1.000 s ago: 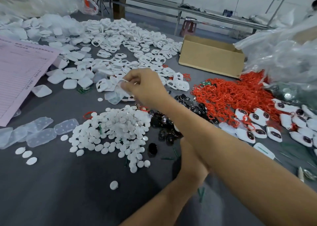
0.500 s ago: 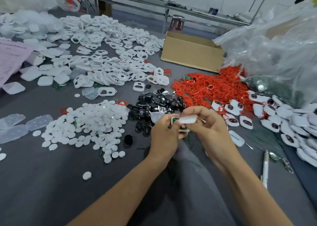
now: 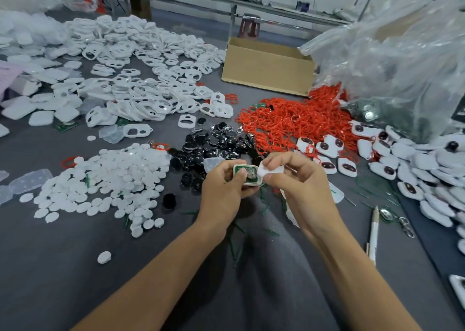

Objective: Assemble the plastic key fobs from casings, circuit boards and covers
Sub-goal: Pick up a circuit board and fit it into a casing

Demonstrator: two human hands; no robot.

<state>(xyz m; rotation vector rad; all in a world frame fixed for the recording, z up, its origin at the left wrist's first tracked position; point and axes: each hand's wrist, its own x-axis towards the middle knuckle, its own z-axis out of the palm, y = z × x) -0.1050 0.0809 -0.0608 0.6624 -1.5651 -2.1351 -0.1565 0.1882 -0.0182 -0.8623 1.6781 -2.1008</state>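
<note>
Right hand (image 3: 299,187) returns to centre frame; we log it beside left hand (image 3: 222,191).
Left fingers curl round casing (image 3: 251,182), board (image 3: 238,170) upward; right pinches cover (image 3: 273,171), presumably to seat.

The left hand (image 3: 221,192) is covering the left end of the white plastic casing (image 3: 251,183), and the right hand (image 3: 302,187) is hiding much of the small white plastic cover (image 3: 266,172). Far left of both, the pink paper sheet (image 3: 7,72) is running off-frame.

bare grey cloth (image 3: 63,267) lies open near-left; white discs (image 3: 105,179) and black ovals (image 3: 214,144) crowd ahead.
</note>
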